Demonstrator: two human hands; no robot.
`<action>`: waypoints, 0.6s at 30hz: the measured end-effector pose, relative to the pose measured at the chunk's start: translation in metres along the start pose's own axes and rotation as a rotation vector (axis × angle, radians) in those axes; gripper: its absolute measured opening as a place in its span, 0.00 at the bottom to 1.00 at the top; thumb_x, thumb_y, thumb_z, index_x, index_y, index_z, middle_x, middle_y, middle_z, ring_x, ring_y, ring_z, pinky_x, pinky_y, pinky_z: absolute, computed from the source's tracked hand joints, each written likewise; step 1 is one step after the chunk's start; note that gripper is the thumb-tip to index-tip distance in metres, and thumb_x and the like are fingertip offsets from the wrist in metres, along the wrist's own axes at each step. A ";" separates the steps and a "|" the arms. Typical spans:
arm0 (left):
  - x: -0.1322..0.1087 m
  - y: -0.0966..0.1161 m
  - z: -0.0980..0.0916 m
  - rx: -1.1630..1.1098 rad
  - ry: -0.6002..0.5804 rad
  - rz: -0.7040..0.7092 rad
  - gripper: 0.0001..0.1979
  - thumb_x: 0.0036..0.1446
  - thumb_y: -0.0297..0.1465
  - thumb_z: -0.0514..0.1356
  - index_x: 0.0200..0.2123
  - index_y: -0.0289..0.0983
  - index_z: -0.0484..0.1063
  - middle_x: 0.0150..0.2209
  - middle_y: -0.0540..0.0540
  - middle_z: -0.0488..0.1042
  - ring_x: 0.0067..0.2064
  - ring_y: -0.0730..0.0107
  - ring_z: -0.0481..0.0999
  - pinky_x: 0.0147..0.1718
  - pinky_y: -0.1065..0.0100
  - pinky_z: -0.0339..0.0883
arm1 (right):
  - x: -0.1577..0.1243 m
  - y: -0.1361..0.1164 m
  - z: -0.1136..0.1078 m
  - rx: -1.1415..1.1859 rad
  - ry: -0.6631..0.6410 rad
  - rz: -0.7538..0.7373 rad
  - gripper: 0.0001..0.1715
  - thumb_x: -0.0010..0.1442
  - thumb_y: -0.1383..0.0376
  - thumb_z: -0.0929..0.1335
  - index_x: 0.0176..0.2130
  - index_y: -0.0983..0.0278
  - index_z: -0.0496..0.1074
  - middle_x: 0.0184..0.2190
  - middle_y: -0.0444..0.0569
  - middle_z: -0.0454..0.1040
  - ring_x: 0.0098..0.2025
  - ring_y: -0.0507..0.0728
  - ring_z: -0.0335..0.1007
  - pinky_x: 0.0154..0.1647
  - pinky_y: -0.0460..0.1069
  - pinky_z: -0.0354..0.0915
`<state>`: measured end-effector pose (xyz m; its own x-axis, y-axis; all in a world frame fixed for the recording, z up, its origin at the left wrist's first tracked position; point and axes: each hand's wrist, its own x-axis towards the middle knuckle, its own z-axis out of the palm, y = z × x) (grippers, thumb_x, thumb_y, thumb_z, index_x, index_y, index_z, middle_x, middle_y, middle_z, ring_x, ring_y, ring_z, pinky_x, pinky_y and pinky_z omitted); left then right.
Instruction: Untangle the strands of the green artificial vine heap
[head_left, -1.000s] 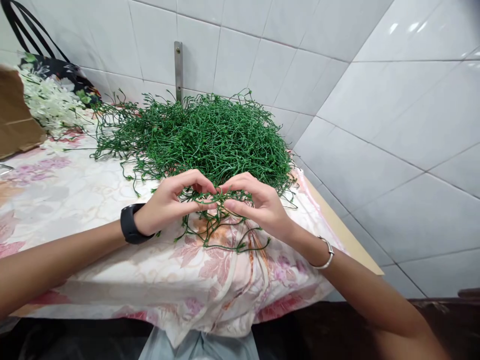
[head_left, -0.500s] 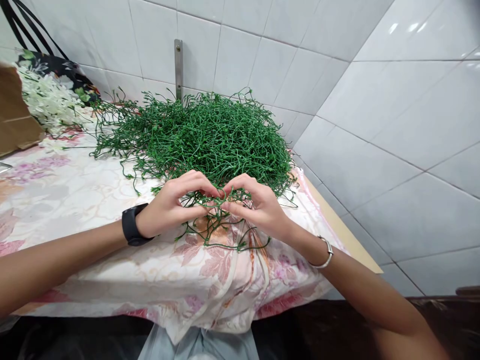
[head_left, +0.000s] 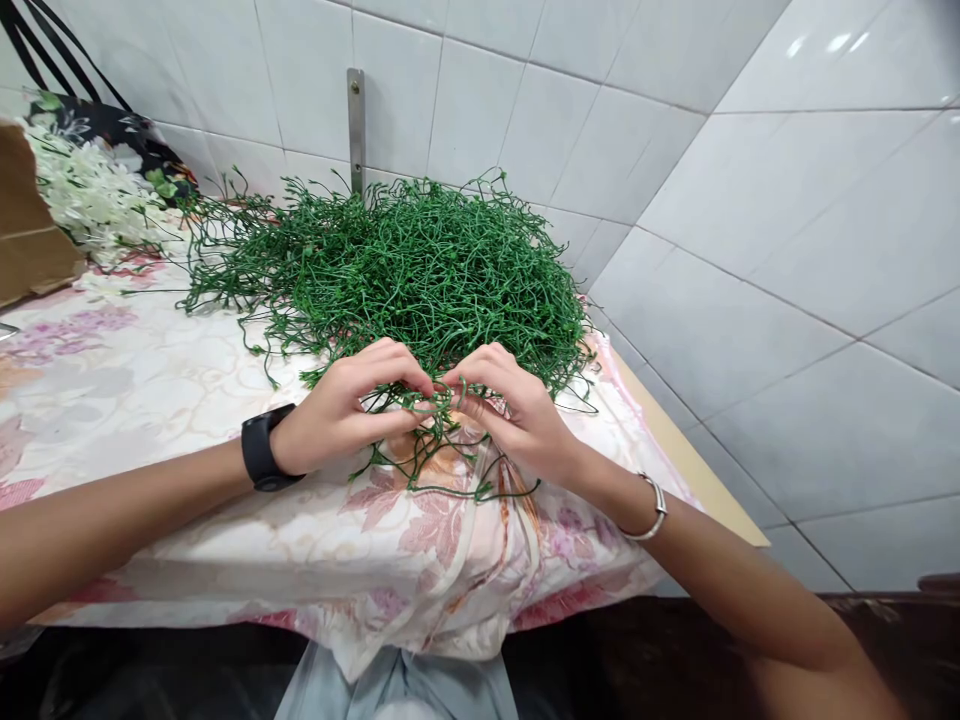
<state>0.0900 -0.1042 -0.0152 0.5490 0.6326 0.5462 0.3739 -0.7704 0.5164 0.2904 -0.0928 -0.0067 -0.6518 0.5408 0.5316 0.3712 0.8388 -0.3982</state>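
Cardboard cut off left, black straps cropped above, green stem partly finger-hidden

At centre, my left hand sits beside my right hand, before the stem pile on the tablecloth; upper left, flowers lie before a bag.

So, both hands are pinching a thin green stem: left hand with a black band on the wrist, right hand with a silvery bangle. More loose stems lie just below on a floral cloth. Huge tangled green pile right behind, plus white flowers off to the left next to some brown cardboard. White tiled wall at the back and right.
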 end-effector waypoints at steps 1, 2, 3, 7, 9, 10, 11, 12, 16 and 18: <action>0.000 0.000 0.000 0.004 -0.011 0.002 0.04 0.52 0.30 0.55 0.32 0.35 0.66 0.32 0.48 0.68 0.36 0.72 0.63 0.36 0.69 0.57 | 0.000 0.000 0.000 -0.017 -0.006 -0.014 0.07 0.58 0.68 0.61 0.38 0.63 0.65 0.33 0.47 0.66 0.38 0.53 0.58 0.40 0.51 0.55; 0.000 0.000 0.000 0.006 -0.023 0.009 0.04 0.53 0.30 0.55 0.31 0.34 0.66 0.32 0.48 0.68 0.36 0.72 0.63 0.36 0.69 0.57 | 0.000 0.000 0.000 -0.034 -0.009 -0.028 0.07 0.58 0.68 0.60 0.37 0.63 0.66 0.32 0.48 0.66 0.38 0.53 0.58 0.39 0.51 0.55; 0.000 0.000 0.000 0.006 -0.034 0.017 0.04 0.53 0.30 0.55 0.31 0.34 0.66 0.33 0.48 0.67 0.37 0.72 0.63 0.37 0.69 0.57 | 0.000 0.000 0.000 -0.046 -0.007 -0.044 0.08 0.58 0.68 0.60 0.36 0.63 0.67 0.32 0.48 0.66 0.38 0.53 0.58 0.39 0.51 0.55; 0.000 0.000 0.001 -0.009 -0.065 0.040 0.05 0.53 0.31 0.55 0.31 0.34 0.65 0.34 0.47 0.67 0.37 0.72 0.63 0.37 0.69 0.56 | 0.000 0.001 0.001 -0.056 0.007 -0.096 0.08 0.58 0.69 0.60 0.34 0.64 0.67 0.33 0.49 0.66 0.38 0.53 0.58 0.40 0.52 0.56; 0.000 0.000 0.001 -0.007 -0.066 0.038 0.05 0.52 0.31 0.56 0.30 0.34 0.64 0.33 0.47 0.66 0.37 0.72 0.62 0.37 0.70 0.56 | 0.000 0.001 0.002 -0.028 -0.001 -0.123 0.08 0.58 0.71 0.59 0.34 0.64 0.65 0.34 0.49 0.67 0.38 0.52 0.59 0.41 0.51 0.57; -0.001 0.000 0.002 -0.005 -0.066 0.038 0.05 0.52 0.31 0.56 0.30 0.34 0.64 0.33 0.47 0.66 0.37 0.72 0.62 0.37 0.70 0.57 | 0.001 0.001 0.002 -0.014 -0.010 -0.135 0.08 0.58 0.71 0.59 0.35 0.65 0.65 0.34 0.48 0.68 0.38 0.52 0.59 0.41 0.51 0.58; -0.001 0.001 0.002 -0.003 -0.067 0.039 0.05 0.52 0.31 0.56 0.30 0.34 0.64 0.33 0.47 0.66 0.37 0.72 0.62 0.37 0.70 0.57 | 0.001 0.002 0.003 -0.003 -0.017 -0.146 0.08 0.58 0.72 0.58 0.35 0.65 0.64 0.33 0.48 0.68 0.38 0.52 0.60 0.40 0.50 0.58; -0.001 0.001 0.002 -0.003 -0.070 0.042 0.05 0.53 0.31 0.55 0.30 0.34 0.64 0.34 0.47 0.65 0.38 0.72 0.62 0.37 0.69 0.57 | 0.001 0.002 0.004 0.002 -0.022 -0.159 0.08 0.58 0.73 0.58 0.34 0.65 0.64 0.32 0.49 0.69 0.38 0.52 0.60 0.40 0.50 0.59; -0.002 0.003 0.002 -0.010 -0.085 0.051 0.04 0.54 0.29 0.53 0.32 0.34 0.65 0.35 0.46 0.66 0.39 0.72 0.63 0.38 0.69 0.58 | -0.001 0.005 0.004 -0.064 -0.028 -0.217 0.09 0.57 0.75 0.56 0.31 0.67 0.62 0.32 0.50 0.69 0.38 0.52 0.60 0.39 0.50 0.60; -0.002 0.003 0.002 -0.007 -0.094 0.053 0.04 0.54 0.27 0.52 0.34 0.35 0.65 0.36 0.46 0.67 0.39 0.72 0.63 0.39 0.69 0.59 | -0.002 0.006 0.004 -0.119 -0.041 -0.247 0.10 0.56 0.77 0.56 0.30 0.67 0.61 0.32 0.50 0.69 0.38 0.52 0.60 0.39 0.50 0.60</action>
<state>0.0920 -0.1081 -0.0159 0.6356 0.5809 0.5085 0.3379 -0.8015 0.4933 0.2913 -0.0892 -0.0129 -0.7578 0.3184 0.5696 0.2715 0.9476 -0.1684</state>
